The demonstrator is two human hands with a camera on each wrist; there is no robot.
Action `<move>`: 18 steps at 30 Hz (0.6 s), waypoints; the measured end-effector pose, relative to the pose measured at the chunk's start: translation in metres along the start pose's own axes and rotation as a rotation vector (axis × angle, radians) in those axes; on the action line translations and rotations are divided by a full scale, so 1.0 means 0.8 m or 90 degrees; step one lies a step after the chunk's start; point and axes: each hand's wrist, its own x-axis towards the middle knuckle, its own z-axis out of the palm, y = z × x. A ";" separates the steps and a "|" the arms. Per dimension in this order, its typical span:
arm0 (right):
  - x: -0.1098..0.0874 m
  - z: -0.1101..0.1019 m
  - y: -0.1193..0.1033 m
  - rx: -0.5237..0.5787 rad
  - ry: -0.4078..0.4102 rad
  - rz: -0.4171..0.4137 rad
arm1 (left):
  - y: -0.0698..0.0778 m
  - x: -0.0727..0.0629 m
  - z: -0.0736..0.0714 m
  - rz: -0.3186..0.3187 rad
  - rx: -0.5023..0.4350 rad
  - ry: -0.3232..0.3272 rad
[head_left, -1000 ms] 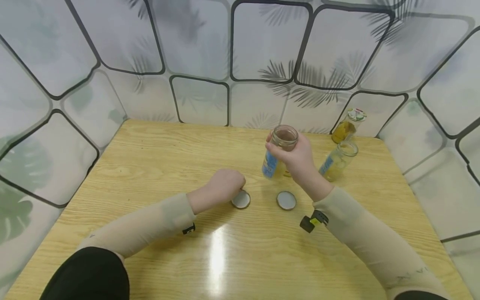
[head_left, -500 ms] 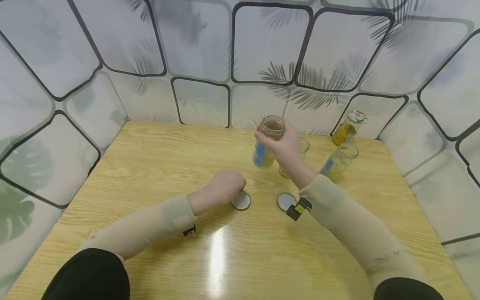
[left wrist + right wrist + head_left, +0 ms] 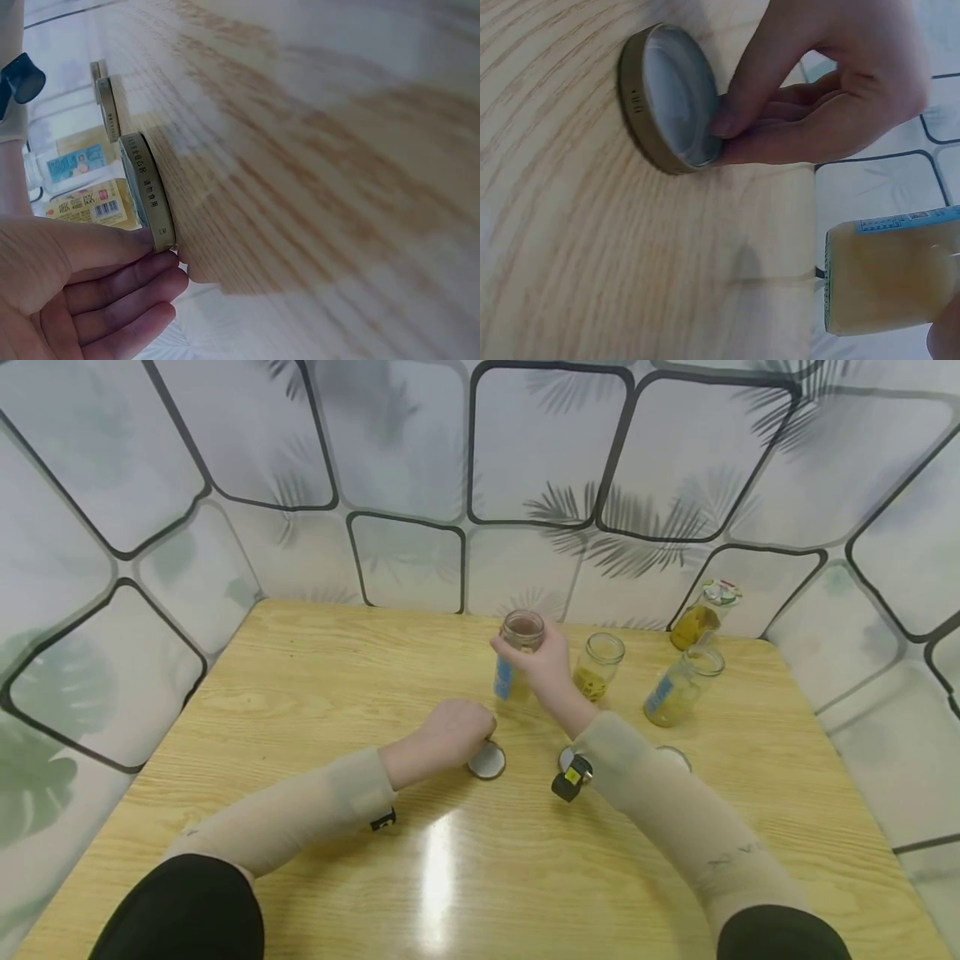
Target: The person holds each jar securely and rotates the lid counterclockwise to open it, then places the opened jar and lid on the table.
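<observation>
My left hand [image 3: 450, 731] pinches the rim of a gold-edged jar lid [image 3: 487, 761] on the table, thumb on top and fingers beneath the edge. In the left wrist view, printed characters run along that lid's [image 3: 146, 191] side. My right hand [image 3: 549, 668] grips an open glass jar [image 3: 512, 681] with a blue label near its neck, upright, beyond the left hand. The right wrist view shows the jar's [image 3: 885, 277] lower part and the lid [image 3: 679, 97] lying inner side up. A second lid [image 3: 567, 757] is partly hidden by the right wrist camera.
Two open glass jars [image 3: 598, 668] [image 3: 678, 693] stand to the right of the right hand. Behind them, near the wall, is a jar with a patterned lid [image 3: 705, 617]. A third lid [image 3: 677, 755] shows past the right forearm.
My right hand has carried the glass jar leftward, uncovering another open jar behind the hand. The forearm now covers part of the lids at right. My left hand stays on its lid.
</observation>
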 end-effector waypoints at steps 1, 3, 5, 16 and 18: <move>0.000 0.002 0.004 0.001 -0.001 0.001 | 0.000 0.000 0.000 0.001 0.000 0.001; 0.001 0.005 0.011 -0.003 -0.002 0.011 | 0.000 0.000 -0.001 0.002 -0.002 0.003; 0.000 0.008 0.019 -0.005 -0.007 0.023 | 0.000 -0.001 -0.001 0.004 -0.007 0.004; -0.005 0.014 0.040 -0.039 -0.044 0.047 | -0.001 -0.003 -0.001 0.012 -0.017 0.019; -0.004 0.013 0.041 -0.045 -0.057 0.035 | -0.001 -0.002 -0.002 0.006 -0.010 0.012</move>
